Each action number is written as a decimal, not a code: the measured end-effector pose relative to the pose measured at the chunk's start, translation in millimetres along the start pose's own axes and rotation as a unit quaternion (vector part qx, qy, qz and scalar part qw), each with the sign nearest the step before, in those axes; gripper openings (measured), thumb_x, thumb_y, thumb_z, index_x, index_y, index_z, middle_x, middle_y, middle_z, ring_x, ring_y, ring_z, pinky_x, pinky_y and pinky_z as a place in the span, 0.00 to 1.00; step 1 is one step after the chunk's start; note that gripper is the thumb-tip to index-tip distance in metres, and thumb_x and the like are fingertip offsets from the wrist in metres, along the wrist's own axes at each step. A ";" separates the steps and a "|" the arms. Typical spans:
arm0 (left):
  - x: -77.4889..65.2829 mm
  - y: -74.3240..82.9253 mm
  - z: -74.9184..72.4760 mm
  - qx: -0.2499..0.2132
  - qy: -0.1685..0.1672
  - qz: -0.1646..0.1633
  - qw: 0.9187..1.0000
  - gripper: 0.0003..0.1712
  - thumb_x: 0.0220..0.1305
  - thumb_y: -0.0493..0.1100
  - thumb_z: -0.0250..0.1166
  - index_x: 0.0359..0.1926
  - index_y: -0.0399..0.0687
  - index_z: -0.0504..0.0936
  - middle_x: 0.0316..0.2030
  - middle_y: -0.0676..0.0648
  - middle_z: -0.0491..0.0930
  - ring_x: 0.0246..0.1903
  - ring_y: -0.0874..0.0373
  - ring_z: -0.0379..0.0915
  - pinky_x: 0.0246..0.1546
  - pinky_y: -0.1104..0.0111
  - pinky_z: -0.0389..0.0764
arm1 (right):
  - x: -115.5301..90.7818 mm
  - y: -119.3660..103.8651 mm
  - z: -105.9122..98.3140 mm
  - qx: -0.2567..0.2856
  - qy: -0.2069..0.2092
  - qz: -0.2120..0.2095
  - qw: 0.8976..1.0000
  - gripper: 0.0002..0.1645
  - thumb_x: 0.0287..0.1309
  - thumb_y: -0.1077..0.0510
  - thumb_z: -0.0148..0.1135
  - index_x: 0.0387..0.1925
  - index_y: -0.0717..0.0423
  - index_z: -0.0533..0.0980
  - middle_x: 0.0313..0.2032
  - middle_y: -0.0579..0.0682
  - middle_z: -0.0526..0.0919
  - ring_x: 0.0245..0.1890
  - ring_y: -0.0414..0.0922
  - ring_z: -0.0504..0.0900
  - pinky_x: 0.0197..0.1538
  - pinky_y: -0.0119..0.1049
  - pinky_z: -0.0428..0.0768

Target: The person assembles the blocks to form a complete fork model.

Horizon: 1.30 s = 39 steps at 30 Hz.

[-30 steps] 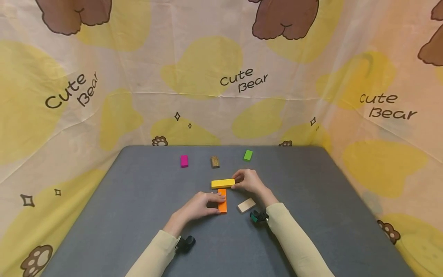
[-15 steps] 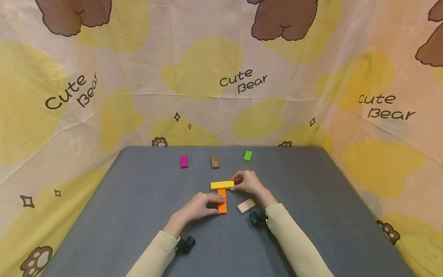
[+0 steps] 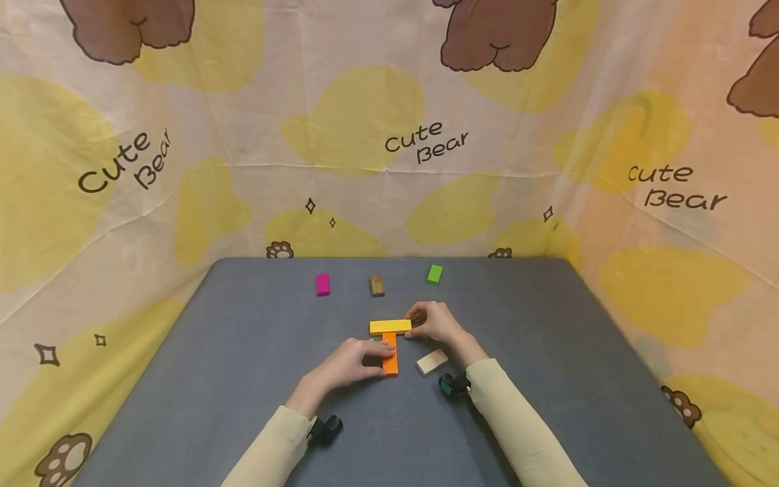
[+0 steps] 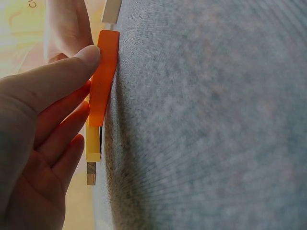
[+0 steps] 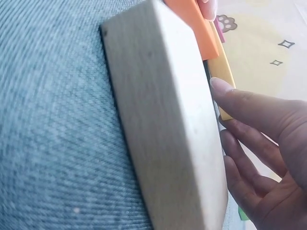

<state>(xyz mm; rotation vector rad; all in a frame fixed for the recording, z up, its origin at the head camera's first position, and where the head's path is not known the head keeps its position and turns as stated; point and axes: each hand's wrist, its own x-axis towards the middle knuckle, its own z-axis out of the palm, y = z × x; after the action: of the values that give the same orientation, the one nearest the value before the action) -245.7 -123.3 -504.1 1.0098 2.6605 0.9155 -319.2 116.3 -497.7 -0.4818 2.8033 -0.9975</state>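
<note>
In the head view my left hand (image 3: 356, 360) pinches an orange block (image 3: 390, 364) between thumb and fingertips; the block lies lengthwise away from me. Across its far end sits a yellow block (image 3: 389, 327), the two forming a T shape. My right hand (image 3: 437, 322) pinches the yellow block's right end, thumb on the near side. The left wrist view shows the thumb on the orange block (image 4: 104, 76), with the yellow block (image 4: 93, 143) just beyond. From the right wrist, the thumb and a finger meet at the yellow block's end (image 5: 224, 91).
A pale wooden block (image 3: 432, 362) lies near my right wrist. Farther back stand a magenta block (image 3: 323, 285), a brown wooden block (image 3: 377, 285) and a green block (image 3: 435, 274). A patterned cloth (image 3: 353, 122) hangs behind the grey table (image 3: 255, 325).
My right hand has drawn the yellow block slightly toward me, up against the orange block's far end. The left hand has kept its hold in place.
</note>
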 end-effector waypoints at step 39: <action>1.2 -0.1 0.6 -0.001 -0.003 -0.003 1.000 0.26 0.58 0.48 0.69 0.59 0.58 0.79 0.57 0.56 0.81 0.63 0.60 0.74 0.63 0.60 0.76 | -0.3 1.2 -0.7 -0.014 -0.010 -0.024 1.000 0.17 0.42 0.54 0.78 0.38 0.47 0.83 0.40 0.47 0.87 0.41 0.42 0.84 0.52 0.41 0.83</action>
<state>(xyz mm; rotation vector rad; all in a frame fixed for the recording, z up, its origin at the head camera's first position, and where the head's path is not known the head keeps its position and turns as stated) -246.5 -122.3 -504.5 1.0023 2.6557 0.9109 -319.4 117.7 -497.9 -0.5626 2.8036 -0.9594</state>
